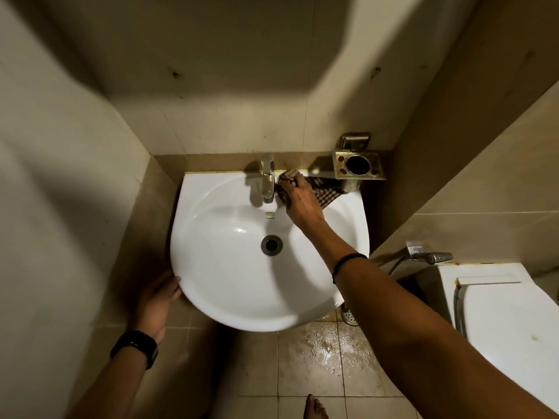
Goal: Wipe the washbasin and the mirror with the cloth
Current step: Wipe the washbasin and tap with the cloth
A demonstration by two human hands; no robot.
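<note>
A white round washbasin (pixel 230 282) is fixed to the tiled wall, with a chrome tap (pixel 267 179) at its back and a drain (pixel 271 244) in the middle. My right hand (pixel 301 204) presses a brown checked cloth (pixel 325 193) onto the back right rim, just right of the tap. My left hand (pixel 158 300) grips the basin's front left edge from outside, and its wrist wears a black watch. No mirror is in view.
A metal tumbler holder (pixel 358 165) juts from the wall above the basin's right corner. A white toilet (pixel 508 325) and a hand spray (pixel 432 257) stand at the right. The floor tiles (pixel 320 352) below the basin are wet. A bare foot (pixel 314 408) shows at the bottom.
</note>
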